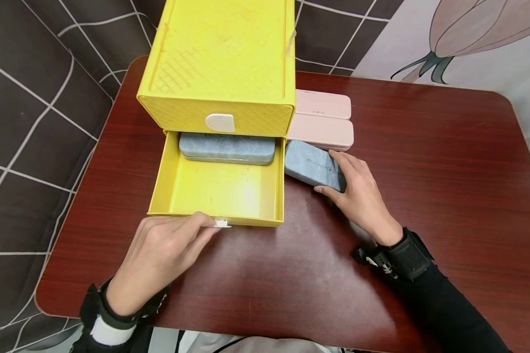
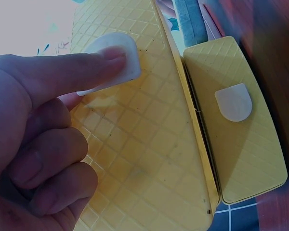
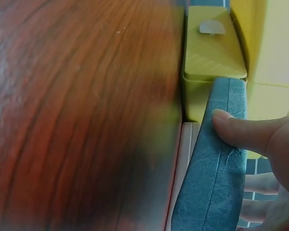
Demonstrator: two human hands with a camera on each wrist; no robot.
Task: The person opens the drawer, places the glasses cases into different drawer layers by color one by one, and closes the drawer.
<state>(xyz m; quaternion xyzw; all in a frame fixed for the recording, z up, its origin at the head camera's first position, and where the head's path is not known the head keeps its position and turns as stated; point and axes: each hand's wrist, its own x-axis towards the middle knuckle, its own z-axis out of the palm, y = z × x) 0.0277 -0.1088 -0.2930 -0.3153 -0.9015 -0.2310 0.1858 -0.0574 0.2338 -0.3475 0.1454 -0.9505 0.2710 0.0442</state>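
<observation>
My left hand [image 1: 165, 250] pinches the white pull tab [image 1: 222, 223] on the front of a yellow drawer [image 1: 216, 191], which stands pulled out. In the left wrist view the thumb lies flat on the tab [image 2: 130, 60] and the other fingers are curled. One blue-grey glasses case [image 1: 227, 148] lies toward the back of the drawer, partly hidden under the box above. Just right of the drawer, my right hand [image 1: 364, 196] grips another blue-grey glasses case [image 1: 313, 164] by its near right end. The right wrist view shows the thumb along this case's side [image 3: 212, 168].
The yellow drawer box [image 1: 225, 54] stands at the back left of the dark red table [image 1: 433, 162], its upper drawer shut with a white tab [image 1: 221, 122]. Two pink cases [image 1: 322, 104] lie side by side behind the held case. Dark tiled walls [image 1: 17, 137] flank the left.
</observation>
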